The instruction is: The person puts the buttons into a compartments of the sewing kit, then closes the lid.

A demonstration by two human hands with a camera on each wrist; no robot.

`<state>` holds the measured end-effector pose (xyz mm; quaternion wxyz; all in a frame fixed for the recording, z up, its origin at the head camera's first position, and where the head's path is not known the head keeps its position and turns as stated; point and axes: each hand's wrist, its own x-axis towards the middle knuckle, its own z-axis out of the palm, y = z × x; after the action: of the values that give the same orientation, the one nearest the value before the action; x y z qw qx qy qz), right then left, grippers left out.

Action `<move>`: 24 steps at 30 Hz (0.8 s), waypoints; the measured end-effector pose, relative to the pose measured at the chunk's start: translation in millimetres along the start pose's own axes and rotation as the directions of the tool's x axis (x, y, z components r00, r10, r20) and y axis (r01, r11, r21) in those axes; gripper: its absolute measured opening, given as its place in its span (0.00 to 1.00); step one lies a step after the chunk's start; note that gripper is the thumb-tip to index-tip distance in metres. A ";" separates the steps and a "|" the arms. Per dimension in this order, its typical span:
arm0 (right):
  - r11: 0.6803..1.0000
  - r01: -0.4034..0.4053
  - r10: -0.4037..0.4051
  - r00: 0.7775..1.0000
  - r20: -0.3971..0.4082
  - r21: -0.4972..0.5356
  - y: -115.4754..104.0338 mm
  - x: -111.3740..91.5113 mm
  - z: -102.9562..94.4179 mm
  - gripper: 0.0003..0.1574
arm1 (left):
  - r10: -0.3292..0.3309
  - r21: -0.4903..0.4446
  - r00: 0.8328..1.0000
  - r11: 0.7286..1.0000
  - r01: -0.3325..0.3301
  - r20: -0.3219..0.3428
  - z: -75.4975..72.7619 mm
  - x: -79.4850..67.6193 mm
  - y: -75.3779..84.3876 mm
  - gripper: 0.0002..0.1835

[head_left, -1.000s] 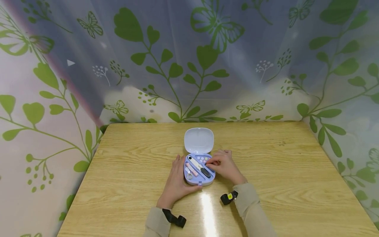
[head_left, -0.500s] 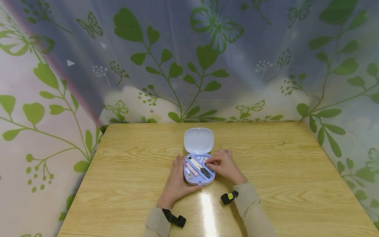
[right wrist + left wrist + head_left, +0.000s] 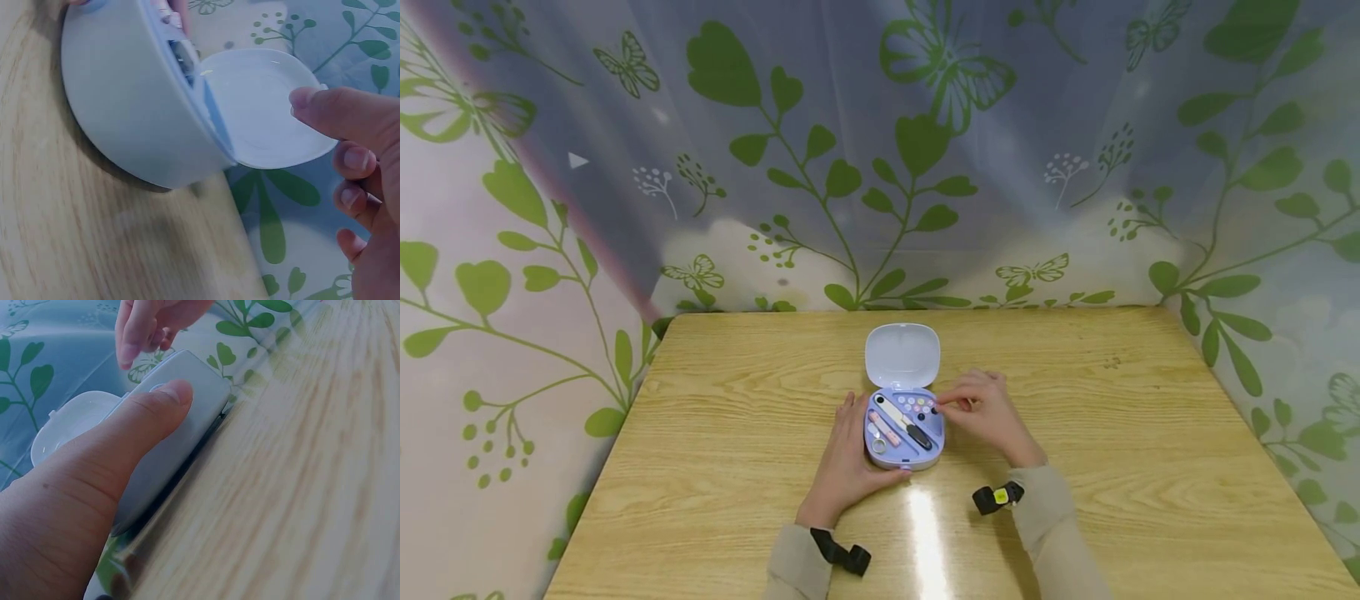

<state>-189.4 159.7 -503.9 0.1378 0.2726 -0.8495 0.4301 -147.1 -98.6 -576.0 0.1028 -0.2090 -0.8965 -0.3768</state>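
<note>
Here, left fingers clamp box well apart from table sides; right fingers at rim, pinch unclear.

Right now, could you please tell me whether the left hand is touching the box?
Touching: in the left wrist view, the left hand rests its thumb against the side of the open box.

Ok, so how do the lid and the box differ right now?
The lid is plain and whitish inside; the box shows a divided, lilac-blue interior. The lid leans open at the back, while the box sits flat on the table. The left hand grips the box but does not touch the lid. Both have a rounded, squarish outline.
</note>
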 end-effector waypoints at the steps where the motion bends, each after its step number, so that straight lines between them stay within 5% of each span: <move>1: 1.000 -0.004 0.004 1.000 -0.006 0.009 -0.7 -1.5 -2.2 0.07 | 0.003 -0.001 1.000 1.000 -0.003 -0.004 0.2 0.1 -0.2 0.70; 24: 0.998 -0.039 0.045 0.987 -0.152 0.042 5.6 -50.4 -36.2 0.14 | -0.039 -0.025 0.999 0.999 0.040 0.028 0.4 0.8 -1.0 0.70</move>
<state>-151.7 208.9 -509.7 0.1879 0.2234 -0.8335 0.4691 -148.2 -98.7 -576.6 0.0802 -0.1977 -0.8970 -0.3872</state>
